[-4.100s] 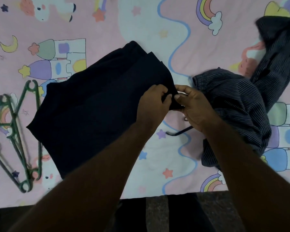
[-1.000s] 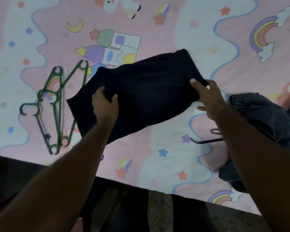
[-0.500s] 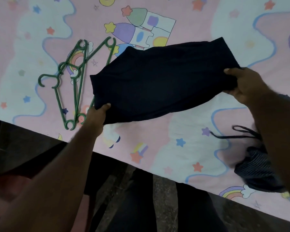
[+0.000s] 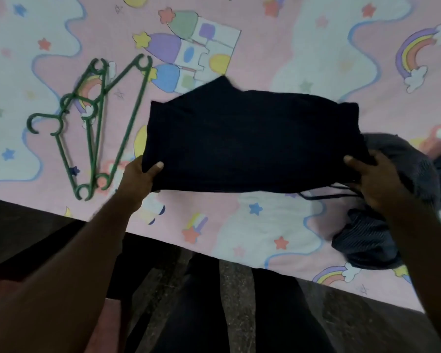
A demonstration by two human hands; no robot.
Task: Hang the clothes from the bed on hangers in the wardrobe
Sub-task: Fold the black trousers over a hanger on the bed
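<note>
A dark navy garment (image 4: 252,141) is stretched flat and wide just above the pink patterned bedsheet (image 4: 303,47). My left hand (image 4: 138,179) grips its near left corner, thumb on top. My right hand (image 4: 374,182) grips its near right corner the same way. Green plastic hangers (image 4: 92,128) lie in a loose pile on the sheet to the left of the garment. A dark striped garment (image 4: 372,240) is crumpled on the sheet at the right, partly hidden by my right arm.
A thin dark drawstring (image 4: 323,196) trails across the sheet under my right hand. The bed's near edge runs diagonally from left to lower right, with dark stone floor (image 4: 234,301) and my legs below it.
My hands have spread to the garment's two near corners and pulled it out flat and level. The view has shifted, so the hangers and striped garment appear further right.
</note>
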